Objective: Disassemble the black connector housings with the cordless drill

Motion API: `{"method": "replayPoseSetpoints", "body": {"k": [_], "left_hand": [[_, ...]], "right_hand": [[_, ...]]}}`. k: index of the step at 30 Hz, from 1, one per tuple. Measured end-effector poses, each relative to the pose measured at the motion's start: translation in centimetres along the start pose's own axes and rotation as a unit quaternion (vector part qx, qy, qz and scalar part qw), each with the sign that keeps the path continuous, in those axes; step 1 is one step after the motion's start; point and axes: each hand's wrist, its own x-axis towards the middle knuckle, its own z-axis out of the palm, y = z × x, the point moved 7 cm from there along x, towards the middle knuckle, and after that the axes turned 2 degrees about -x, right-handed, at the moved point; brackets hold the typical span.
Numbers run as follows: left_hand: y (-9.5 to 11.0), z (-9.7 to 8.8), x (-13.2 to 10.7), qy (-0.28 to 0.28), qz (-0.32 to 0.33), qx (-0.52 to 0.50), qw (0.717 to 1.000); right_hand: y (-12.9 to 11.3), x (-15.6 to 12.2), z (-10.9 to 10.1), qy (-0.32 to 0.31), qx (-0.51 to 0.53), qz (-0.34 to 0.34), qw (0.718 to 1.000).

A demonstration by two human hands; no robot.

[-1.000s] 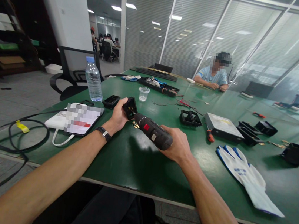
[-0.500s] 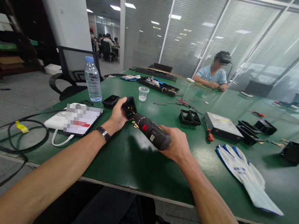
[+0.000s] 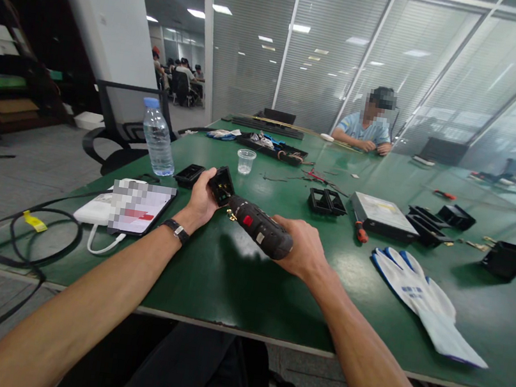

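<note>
Tilted toward me above the green table, a black plastic box (image 3: 221,185) with brass-coloured parts inside is gripped by my left hand (image 3: 202,197). My right hand (image 3: 302,247) is wrapped around a black cordless screwdriver (image 3: 260,227) with a red button. The tool's tip points at the open side of the box; whether it touches a screw inside cannot be made out. Small brass-coloured pieces (image 3: 231,215) show just below the tool's nose. Another black box (image 3: 189,175) lies on the table behind my left hand.
A water bottle (image 3: 158,138), a tablet (image 3: 143,212) and a looped black cable (image 3: 28,235) are on the left. A plastic cup (image 3: 245,161) stands ahead. To the right lie black frames (image 3: 327,202), a flat grey case (image 3: 383,217), an orange-handled tool (image 3: 361,231) and a glove (image 3: 410,294). A person (image 3: 364,128) sits opposite.
The whole view has shifted very slightly. Both hands keep the same hold, with the screwdriver still pointed into the box.
</note>
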Motion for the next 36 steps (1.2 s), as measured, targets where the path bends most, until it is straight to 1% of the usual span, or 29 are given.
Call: {"method": "replayPoseSetpoints", "body": {"k": [5, 10, 18, 32, 36], "left_hand": [[0.05, 0.02, -0.11, 0.009, -0.002, 0.000, 1.000], [0.06, 0.03, -0.07, 0.003, 0.002, 0.003, 1.000], [-0.07, -0.09, 0.00, 0.004, -0.006, 0.000, 1.000], [0.05, 0.12, -0.25, 0.010, 0.000, -0.009, 1.000], [-0.03, 0.03, -0.16, 0.002, 0.000, -0.005, 1.000]], "right_hand": [[-0.13, 0.06, 0.00, -0.011, -0.003, 0.001, 1.000], [-0.07, 0.08, 0.03, -0.016, 0.002, 0.006, 1.000], [-0.14, 0.02, -0.06, 0.003, 0.007, -0.006, 1.000], [-0.05, -0.01, 0.05, -0.008, 0.004, 0.001, 1.000], [-0.04, 0.00, -0.01, -0.008, 0.006, 0.000, 1.000]]}}
